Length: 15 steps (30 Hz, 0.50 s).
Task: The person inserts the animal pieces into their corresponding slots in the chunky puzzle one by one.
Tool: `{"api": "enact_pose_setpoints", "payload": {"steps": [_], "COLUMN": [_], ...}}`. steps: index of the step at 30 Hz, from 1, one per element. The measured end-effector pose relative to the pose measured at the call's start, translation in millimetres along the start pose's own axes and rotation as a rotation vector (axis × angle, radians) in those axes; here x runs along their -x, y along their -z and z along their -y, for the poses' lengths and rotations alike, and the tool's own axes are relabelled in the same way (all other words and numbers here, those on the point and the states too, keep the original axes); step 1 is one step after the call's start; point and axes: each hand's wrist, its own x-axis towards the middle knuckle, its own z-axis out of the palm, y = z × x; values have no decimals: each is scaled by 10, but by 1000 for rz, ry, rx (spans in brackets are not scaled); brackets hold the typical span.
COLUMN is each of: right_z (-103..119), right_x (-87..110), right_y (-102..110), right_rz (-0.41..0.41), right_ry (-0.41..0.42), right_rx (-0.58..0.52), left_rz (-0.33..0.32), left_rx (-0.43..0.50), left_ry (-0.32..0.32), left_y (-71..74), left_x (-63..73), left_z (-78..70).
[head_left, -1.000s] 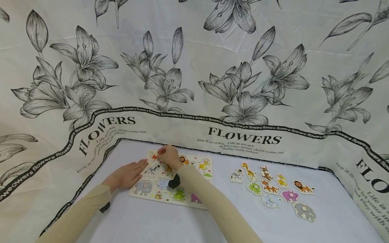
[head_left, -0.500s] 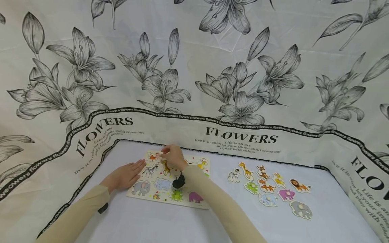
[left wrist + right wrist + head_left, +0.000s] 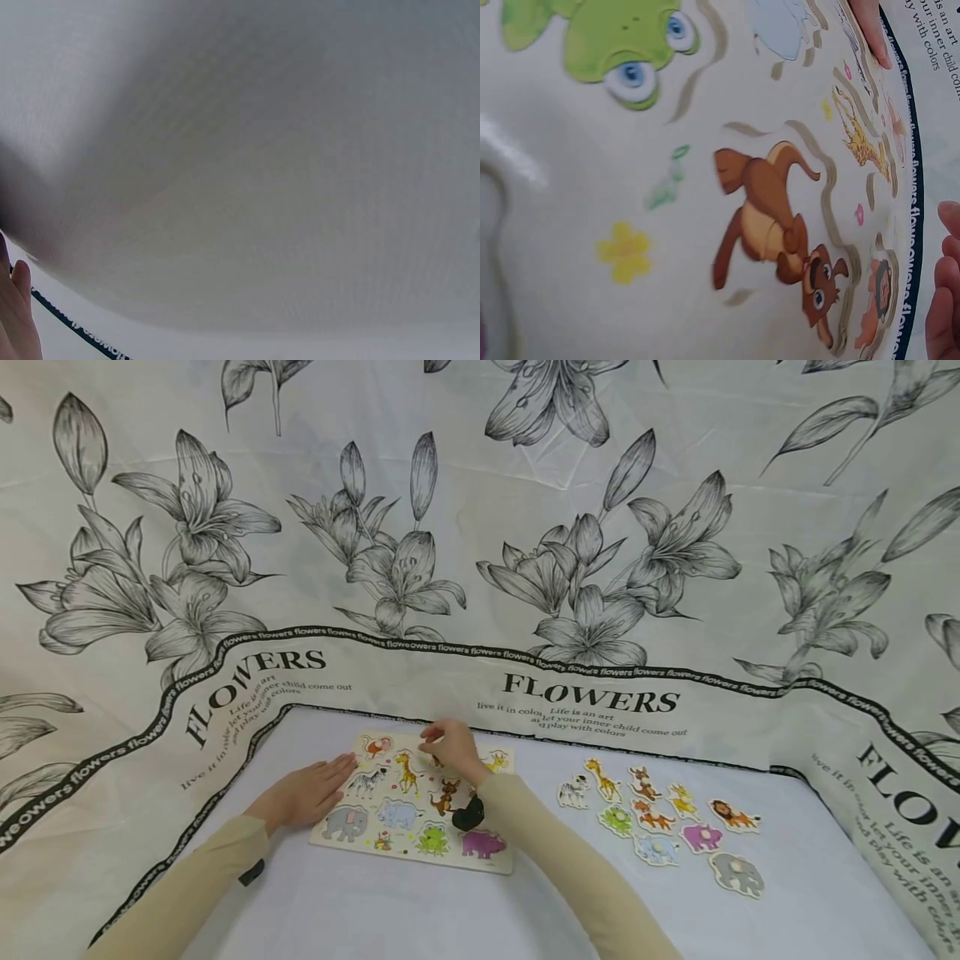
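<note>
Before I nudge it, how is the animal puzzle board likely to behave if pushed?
The board is probably stiff, since it lies flat. It looks apt to slide rather than tip, being broad and low on the white tabletop. The left hand at its edge might hinder sliding.

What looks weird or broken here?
Nothing stands out: I see no spill or damage. The animal pieces lie loose to the right of the puzzle board, whose visible part looks whole.
</note>
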Motion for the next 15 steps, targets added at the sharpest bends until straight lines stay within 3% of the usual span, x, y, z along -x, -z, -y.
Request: {"api": "enact_pose_setpoints", "payload": {"steps": [15], "right_z": [-160], "right_x": [300], "right_y": [196], "right_rz": [5], "right_ry": [15], "right_rx": [-37], "left_rz": [4], "left_rx": [12], "left_ry": [12], "left_y": [-41], "left_x": [-1], "left_z": [18]}}
